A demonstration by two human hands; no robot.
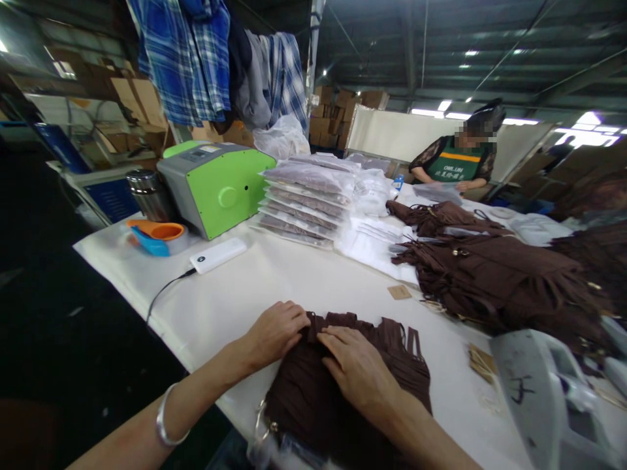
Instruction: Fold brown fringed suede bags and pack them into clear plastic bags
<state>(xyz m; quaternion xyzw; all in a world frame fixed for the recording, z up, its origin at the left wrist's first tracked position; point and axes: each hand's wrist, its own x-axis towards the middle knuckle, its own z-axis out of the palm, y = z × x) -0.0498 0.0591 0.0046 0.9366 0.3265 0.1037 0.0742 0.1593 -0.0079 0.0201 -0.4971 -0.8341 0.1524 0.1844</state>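
Note:
A dark brown fringed bag (318, 405) lies on the white table in front of me, with a gold ring and zipper hardware at its lower left corner. Strips of its fringe stick out along the far edge. My left hand (279, 333) has its fingers curled onto the bag's far left corner, pinching the brown material there. Flat on top of the bag rests my right hand (360, 365), fingers stretched toward the same corner, close beside the left hand. Clear plastic shows under the bag's near edge. The right palm hides part of the bag's middle.
A pile of brown fringed bags (499, 267) lies to the right, near a grey tape dispenser (533, 391). Bagged packages (304, 202) are stacked beyond, beside a green-grey machine (225, 189). A white power bank (218, 254) lies at left. A co-worker (458, 163) stands across the table.

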